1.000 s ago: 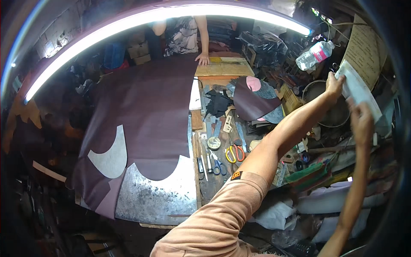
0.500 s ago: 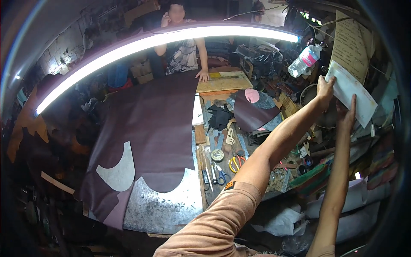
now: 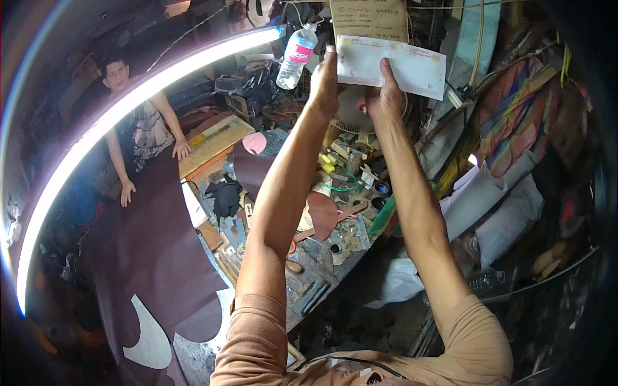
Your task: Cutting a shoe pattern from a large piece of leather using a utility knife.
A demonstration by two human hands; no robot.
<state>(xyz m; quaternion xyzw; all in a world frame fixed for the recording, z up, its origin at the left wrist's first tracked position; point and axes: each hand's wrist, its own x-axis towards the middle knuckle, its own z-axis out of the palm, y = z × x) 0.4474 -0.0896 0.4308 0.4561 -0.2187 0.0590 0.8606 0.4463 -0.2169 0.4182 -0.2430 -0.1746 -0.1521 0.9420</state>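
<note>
A flat, white, envelope-shaped paper (image 3: 393, 66) with brownish stains is held up at arm's length, its long side nearly level. My left hand (image 3: 325, 83) closes on its left edge, thumb pointing up. Below the paper's middle, my right hand (image 3: 385, 100) grips the lower edge, its thumb lying on the front face and its other fingers mostly hidden behind. Directly behind the paper hangs a brown cardboard sheet (image 3: 370, 22) with handwriting. A clear plastic bottle (image 3: 297, 56) with a pink label hangs just left of my left hand.
Dark brown leather (image 3: 154, 257) covers the table at left, with a pale curved template (image 3: 149, 338) on it. A co-worker (image 3: 151, 132) stands across the table. Tools and scraps crowd the bench (image 3: 328, 257) beneath my arms. A lit tube lamp (image 3: 96, 132) arcs overhead; white rolls (image 3: 483, 193) lean right.
The view has turned right, so the table sits farther left. The paper, steeply slanted before, is now nearly level. The co-worker's raised hand has come down to the leather.
</note>
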